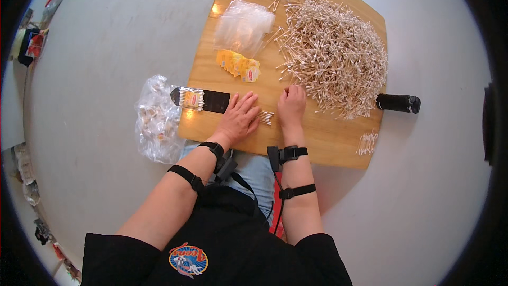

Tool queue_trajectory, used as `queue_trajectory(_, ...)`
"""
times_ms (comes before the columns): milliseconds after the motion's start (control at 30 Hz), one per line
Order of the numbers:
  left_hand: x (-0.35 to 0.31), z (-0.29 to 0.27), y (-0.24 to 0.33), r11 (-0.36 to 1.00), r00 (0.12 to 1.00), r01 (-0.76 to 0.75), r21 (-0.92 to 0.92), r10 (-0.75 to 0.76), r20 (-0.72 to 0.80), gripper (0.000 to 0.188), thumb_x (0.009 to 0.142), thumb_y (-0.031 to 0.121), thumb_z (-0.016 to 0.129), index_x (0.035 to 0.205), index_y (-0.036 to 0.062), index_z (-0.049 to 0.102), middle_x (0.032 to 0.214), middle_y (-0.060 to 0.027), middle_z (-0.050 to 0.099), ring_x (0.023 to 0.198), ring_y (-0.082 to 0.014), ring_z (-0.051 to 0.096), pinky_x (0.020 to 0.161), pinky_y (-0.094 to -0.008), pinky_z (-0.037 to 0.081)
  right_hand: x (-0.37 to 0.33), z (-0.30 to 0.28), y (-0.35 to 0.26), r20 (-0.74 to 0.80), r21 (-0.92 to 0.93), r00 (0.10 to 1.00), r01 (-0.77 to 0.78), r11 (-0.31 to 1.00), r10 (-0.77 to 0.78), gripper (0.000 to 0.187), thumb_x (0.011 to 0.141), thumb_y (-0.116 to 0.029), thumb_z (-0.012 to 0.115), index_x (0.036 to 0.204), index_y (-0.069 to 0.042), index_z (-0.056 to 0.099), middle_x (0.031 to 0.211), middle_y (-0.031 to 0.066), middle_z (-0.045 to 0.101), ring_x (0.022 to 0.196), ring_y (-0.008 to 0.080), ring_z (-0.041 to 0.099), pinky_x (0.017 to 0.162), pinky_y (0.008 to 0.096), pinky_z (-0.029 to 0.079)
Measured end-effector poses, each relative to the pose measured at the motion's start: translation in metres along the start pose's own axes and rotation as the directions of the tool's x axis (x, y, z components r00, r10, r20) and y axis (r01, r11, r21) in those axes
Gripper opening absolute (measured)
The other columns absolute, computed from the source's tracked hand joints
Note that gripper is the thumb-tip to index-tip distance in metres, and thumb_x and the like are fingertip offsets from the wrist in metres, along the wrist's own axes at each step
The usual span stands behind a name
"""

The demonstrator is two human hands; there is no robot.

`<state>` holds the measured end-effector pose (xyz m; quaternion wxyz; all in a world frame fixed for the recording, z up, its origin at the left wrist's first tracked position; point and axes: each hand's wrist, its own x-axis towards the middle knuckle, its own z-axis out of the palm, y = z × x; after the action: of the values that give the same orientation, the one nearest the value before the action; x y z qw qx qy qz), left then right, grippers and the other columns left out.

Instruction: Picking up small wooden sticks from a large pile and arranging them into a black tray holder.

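My left hand lies flat on the wooden table with its fingers stretched out. Beside its thumb side a small row of cotton swabs sticks out, partly covered by the hand. Its fingertips are close to a black strip, which bears a bundle of cotton swabs with a yellow label card on top. My right hand is closed, fingers curled, at the near left edge of a large heap of cotton swabs. What those fingers hold, if anything, is hidden.
Yellow label cards and a stack of clear plastic bags lie farther back on the table. A clear bag with packed items hangs at the left edge. A black cylinder juts past the right edge, beyond loose swabs.
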<state>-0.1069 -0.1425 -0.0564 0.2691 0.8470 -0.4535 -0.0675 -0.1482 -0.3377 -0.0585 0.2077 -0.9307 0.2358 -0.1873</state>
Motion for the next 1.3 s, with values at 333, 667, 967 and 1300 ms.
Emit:
queue_trajectory(333, 0.000, 0.004, -0.005, 0.999, 0.996, -0.004, -0.048, 0.000, -0.085, 0.046, 0.089, 0.027, 0.063, 0.130, 0.0071, 0.052, 0.148, -0.0145, 0.044, 0.141, -0.0298, 0.038, 0.118, -0.0504, 0.024, -0.034, -0.013, -0.011, 0.172, 0.245, 0.985, -0.073, 0.967, 0.031, 0.012, 0.082, -0.003, 0.063, 0.094, -0.004, 0.061, 0.089, 0.0150, 0.065, 0.087, 0.0354, 0.062, 0.078, 0.0459, 0.050)
queue_trajectory(667, 0.001, 0.001, -0.003, 0.998, 0.998, 0.004, -0.064, -0.009, -0.070, 0.059, 0.089, 0.027, 0.064, 0.142, 0.0085, 0.044, 0.154, -0.0136, 0.037, 0.144, -0.0300, 0.033, 0.119, -0.0502, 0.023, -0.020, -0.006, -0.008, 0.093, 0.149, 0.994, 0.042, 0.988, -0.057, 0.011, 0.081, -0.005, 0.063, 0.092, -0.006, 0.065, 0.086, 0.0139, 0.063, 0.084, 0.0337, 0.062, 0.075, 0.0440, 0.050)
queue_trajectory(967, -0.001, 0.005, -0.004, 0.999, 1.000, -0.007, 0.035, 0.008, -0.020, 0.054, 0.092, 0.031, 0.060, 0.139, 0.0078, 0.048, 0.154, -0.0125, 0.038, 0.146, -0.0287, 0.032, 0.120, -0.0503, 0.021, 0.022, 0.000, -0.023, 0.014, 0.051, 0.997, -0.077, 0.996, 0.077, 0.028, 0.085, -0.010, 0.064, 0.113, -0.007, 0.063, 0.101, 0.0159, 0.058, 0.098, 0.0352, 0.058, 0.082, 0.0448, 0.050)
queue_trajectory(1300, -0.001, 0.006, -0.004, 1.000, 0.999, 0.008, 0.011, -0.007, -0.031, 0.046, 0.092, 0.031, 0.059, 0.131, 0.0069, 0.054, 0.149, -0.0121, 0.044, 0.144, -0.0285, 0.035, 0.119, -0.0507, 0.021, 0.004, 0.013, -0.002, -0.017, 0.028, 0.998, -0.052, 0.998, 0.053, 0.011, 0.082, -0.005, 0.062, 0.092, -0.006, 0.060, 0.093, 0.0154, 0.059, 0.091, 0.0347, 0.060, 0.076, 0.0464, 0.049)
